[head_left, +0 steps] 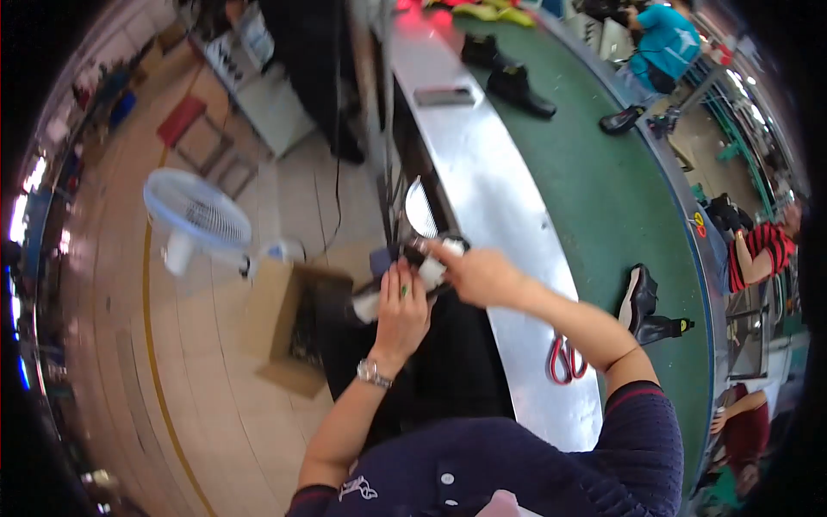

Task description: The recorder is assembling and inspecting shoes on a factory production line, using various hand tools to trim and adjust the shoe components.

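Observation:
Over my lap I hold a dark shoe with a white sole (366,307), partly hidden by my hands and blurred. My left hand (403,312), with a watch above it on the wrist, lies closed round the shoe's side. From the right, my right hand (484,276) is curled with its index finger pressed to the shoe's far end. Whether a small tool sits in those fingers cannot be made out. Just beyond my hands stands a pale half-round piece (420,209) beside the metal bench (482,181).
Red-handled scissors (566,360) lie on the bench near my right forearm. On the green belt (586,189) are black shoes (519,88) and a shoe with a pale sole (637,297). A cardboard box (293,332) and a fan (196,211) stand left. Other people sit across the belt.

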The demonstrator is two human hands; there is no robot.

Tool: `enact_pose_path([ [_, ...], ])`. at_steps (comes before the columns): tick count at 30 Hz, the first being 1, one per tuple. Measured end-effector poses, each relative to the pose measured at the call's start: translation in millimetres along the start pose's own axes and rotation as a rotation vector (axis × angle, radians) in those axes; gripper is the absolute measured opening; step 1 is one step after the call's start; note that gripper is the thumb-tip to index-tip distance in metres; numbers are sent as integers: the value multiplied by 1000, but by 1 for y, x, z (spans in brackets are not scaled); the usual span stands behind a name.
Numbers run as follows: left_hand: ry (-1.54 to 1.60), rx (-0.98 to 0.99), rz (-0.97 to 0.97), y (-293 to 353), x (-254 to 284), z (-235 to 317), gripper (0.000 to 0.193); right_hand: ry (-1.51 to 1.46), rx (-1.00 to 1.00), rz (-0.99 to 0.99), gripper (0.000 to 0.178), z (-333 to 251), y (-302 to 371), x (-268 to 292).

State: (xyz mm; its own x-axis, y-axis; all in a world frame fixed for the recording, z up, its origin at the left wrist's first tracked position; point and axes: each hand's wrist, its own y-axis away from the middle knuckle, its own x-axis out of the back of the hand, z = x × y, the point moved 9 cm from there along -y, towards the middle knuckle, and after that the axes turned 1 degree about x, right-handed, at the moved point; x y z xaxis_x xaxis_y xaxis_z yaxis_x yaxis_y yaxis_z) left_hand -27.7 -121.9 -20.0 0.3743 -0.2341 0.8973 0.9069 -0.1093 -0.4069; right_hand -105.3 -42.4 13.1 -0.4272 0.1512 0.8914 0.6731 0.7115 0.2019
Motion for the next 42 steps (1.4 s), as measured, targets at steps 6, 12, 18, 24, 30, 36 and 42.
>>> enact_pose_path([
  [6,30,77,25,5,-1,-7,62,-73,106,190,60,-17,0,-1],
  [12,485,294,-45,2,23,-60,36,-389,-191,-267,57,-11,25,-27],
  [18,501,327,-239,-3,14,-79,32,-1072,-265,-532,48,-29,37,-56],
  [24,639,236,-356,-6,24,-67,60,-628,-142,-310,47,-28,33,-61],
  [30,189,165,-86,29,9,-35,81,-566,-92,-266,49,-30,38,-60],
  [36,-144,19,-19,35,11,-22,49,-121,167,-9,57,-61,21,10],
  [42,-113,26,91,38,12,-24,45,191,104,-24,70,-49,2,-27],
])
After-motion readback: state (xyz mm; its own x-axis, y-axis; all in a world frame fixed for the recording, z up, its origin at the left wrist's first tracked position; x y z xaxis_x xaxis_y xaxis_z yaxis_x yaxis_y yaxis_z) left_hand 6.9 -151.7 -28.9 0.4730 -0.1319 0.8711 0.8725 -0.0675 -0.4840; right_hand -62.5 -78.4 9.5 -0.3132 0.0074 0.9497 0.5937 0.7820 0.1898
